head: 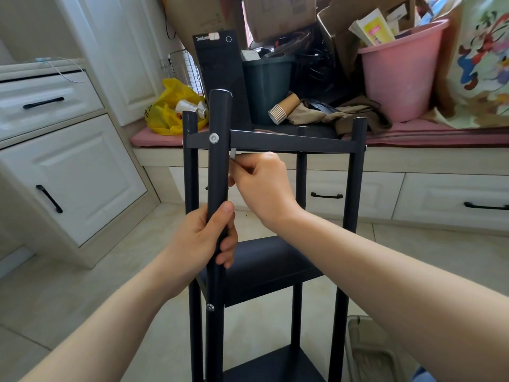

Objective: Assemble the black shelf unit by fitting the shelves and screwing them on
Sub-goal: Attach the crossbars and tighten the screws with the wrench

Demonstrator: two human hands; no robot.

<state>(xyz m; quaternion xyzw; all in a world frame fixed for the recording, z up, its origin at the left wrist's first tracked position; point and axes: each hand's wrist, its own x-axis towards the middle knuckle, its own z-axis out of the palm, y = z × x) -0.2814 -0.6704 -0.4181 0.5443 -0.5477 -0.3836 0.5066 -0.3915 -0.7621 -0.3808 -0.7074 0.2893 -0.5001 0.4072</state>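
Head view: the black shelf unit (pixel 275 142) stood upright on the tiled floor (pixel 82 299), in the middle of the picture, close in front of the person.
Shelves: the top shelf (pixel 289 140) lay at 12 o'clock from the centre, the middle shelf (pixel 270 266) at 6 o'clock, and the bottom shelf (pixel 275 365) was at the lower edge.
Near post: a round black post (pixel 219 166) ran down the unit's 9 o'clock side. One screw (pixel 214 138) sat where it crossed the top shelf, and a lower screw (pixel 210 307) sat beside the middle shelf.
Left hand (pixel 203 238): it gripped this post between the two screws, the fingers (pixel 227 245) wrapped round it and the thumb on its front.
Right hand (pixel 264 186): it was at 3 o'clock of the post, just under the top shelf. Its fingers (pixel 248 168) were curled together and pinched a small silvery piece (pixel 233 155); what this piece was I could not tell.
Behind: on the cushioned bench (pixel 413 135) stood a pink bucket (pixel 399 73) at 1 o'clock, a stack of paper cups (pixel 283 108), a black computer case (pixel 220 78) at 12 o'clock and a yellow bag (pixel 170 108) at 10 o'clock.
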